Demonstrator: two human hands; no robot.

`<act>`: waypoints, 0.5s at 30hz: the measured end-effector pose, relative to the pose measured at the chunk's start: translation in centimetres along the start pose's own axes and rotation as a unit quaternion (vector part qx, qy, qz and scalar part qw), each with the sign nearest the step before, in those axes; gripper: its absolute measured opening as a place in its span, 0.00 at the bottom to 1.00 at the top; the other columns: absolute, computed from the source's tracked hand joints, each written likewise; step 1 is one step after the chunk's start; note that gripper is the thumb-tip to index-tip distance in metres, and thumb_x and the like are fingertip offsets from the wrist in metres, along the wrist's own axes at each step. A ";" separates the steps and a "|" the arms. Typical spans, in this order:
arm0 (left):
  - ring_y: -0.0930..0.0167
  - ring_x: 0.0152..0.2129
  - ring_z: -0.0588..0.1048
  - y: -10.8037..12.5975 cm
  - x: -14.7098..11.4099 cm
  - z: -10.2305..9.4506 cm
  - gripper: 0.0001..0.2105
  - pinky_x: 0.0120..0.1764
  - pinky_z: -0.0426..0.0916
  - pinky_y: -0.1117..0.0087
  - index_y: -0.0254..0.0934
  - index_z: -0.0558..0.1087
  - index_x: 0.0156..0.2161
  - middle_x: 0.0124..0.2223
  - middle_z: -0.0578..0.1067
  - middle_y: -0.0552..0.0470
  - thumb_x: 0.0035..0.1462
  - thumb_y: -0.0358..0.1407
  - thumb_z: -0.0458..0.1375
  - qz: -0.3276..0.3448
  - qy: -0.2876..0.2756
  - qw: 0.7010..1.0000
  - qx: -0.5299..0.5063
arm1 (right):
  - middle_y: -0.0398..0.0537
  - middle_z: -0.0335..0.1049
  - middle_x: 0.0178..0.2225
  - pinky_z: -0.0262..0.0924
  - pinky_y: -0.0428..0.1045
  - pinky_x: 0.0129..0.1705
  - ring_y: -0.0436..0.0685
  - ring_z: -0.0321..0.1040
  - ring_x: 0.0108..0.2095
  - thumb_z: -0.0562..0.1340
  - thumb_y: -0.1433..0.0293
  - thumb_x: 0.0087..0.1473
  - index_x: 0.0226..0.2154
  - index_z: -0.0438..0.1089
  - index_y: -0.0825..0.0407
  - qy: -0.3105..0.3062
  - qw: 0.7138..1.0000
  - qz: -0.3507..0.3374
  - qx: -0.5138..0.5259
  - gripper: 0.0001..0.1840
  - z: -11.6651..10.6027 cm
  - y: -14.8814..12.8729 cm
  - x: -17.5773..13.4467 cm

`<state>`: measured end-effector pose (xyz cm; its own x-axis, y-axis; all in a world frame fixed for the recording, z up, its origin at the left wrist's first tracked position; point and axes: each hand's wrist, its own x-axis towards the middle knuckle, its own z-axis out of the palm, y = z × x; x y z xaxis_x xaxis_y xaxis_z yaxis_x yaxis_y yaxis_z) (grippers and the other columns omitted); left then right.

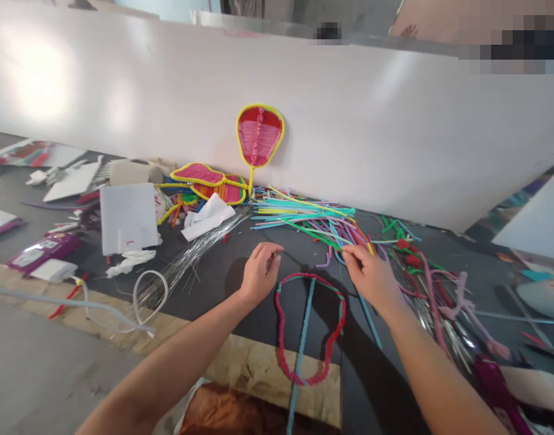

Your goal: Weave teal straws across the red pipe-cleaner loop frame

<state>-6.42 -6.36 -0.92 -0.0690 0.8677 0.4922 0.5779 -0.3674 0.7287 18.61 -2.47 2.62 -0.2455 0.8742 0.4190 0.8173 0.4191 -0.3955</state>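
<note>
My left hand hovers over the dark table with fingers loosely bent and apart; nothing shows in it. With fingertips pinched, my right hand grips the end of a green pipe cleaner at the edge of a multicoloured pile. Between my forearms lies a rounded loop of red and teal twisted pipe cleaner, crossed lengthwise by a blue stem. Beyond the hands, a pink petal shape with yellow edging and a row of beads stands upright against the white board.
Left of centre lie thin silver wires, crumpled white paper, a white card, a looped white cable and a purple device. A white board walls off the back. Tangled pipe cleaners and wires spread at right.
</note>
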 end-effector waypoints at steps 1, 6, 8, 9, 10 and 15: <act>0.70 0.38 0.70 0.4 0.0 -0.2 0.08 0.43 0.65 0.68 0.38 0.70 0.40 0.39 0.72 0.48 0.58 0.30 0.50 0.036 -0.001 0.999 0.021 | 0.46 0.76 0.36 0.65 0.49 0.35 0.58 0.73 0.35 0.53 0.63 0.58 0.39 0.72 0.47 -0.009 1.000 -0.016 0.007 0.13 0.1 -0.4 -0.7; 0.67 0.43 0.68 2.0 -0.3 -0.4 0.09 0.48 0.58 0.63 0.41 0.72 0.42 0.42 0.75 0.49 0.60 0.33 0.51 0.128 -0.054 0.983 0.120 | 0.46 0.75 0.37 0.64 0.51 0.40 0.57 0.72 0.39 0.53 0.67 0.60 0.40 0.70 0.48 -0.033 0.995 -0.089 0.027 0.12 0.1 -2.0 -3.3; 0.67 0.44 0.68 2.6 -0.5 -0.3 0.09 0.50 0.55 0.61 0.43 0.72 0.42 0.42 0.76 0.51 0.60 0.33 0.52 0.141 -0.086 0.976 0.141 | 0.47 0.75 0.35 0.64 0.51 0.40 0.56 0.72 0.37 0.52 0.68 0.60 0.39 0.70 0.48 -0.020 0.994 -0.104 0.031 0.11 0.1 -2.5 -4.0; 0.67 0.44 0.68 2.8 -0.6 -0.3 0.09 0.51 0.53 0.60 0.43 0.72 0.42 0.42 0.76 0.51 0.60 0.33 0.52 0.147 -0.099 0.973 0.146 | 0.47 0.75 0.34 0.64 0.51 0.39 0.57 0.71 0.36 0.52 0.68 0.60 0.39 0.70 0.48 -0.010 0.994 -0.106 0.028 0.11 0.1 -2.5 -4.4; 0.67 0.45 0.68 3.1 -0.6 -0.3 0.09 0.52 0.52 0.60 0.43 0.72 0.43 0.42 0.76 0.51 0.60 0.33 0.52 0.149 -0.107 0.972 0.149 | 0.47 0.75 0.33 0.64 0.51 0.38 0.57 0.71 0.35 0.52 0.68 0.60 0.38 0.70 0.49 0.001 0.994 -0.104 0.024 0.11 0.1 -2.5 -4.6; 0.63 0.49 0.65 4.3 -0.3 -0.4 0.13 0.52 0.54 0.59 0.39 0.67 0.48 0.49 0.70 0.45 0.57 0.33 0.53 0.102 -0.029 0.985 0.137 | 0.49 0.75 0.33 0.64 0.51 0.34 0.58 0.72 0.33 0.51 0.65 0.59 0.38 0.68 0.50 0.065 0.998 -0.005 0.018 0.12 0.3 -0.7 -5.2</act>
<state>-4.24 -8.37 2.28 0.1121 0.8060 0.5812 0.7729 -0.4383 0.4589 19.14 -7.23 0.52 -0.1823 0.8320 0.5239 0.7950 0.4383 -0.4194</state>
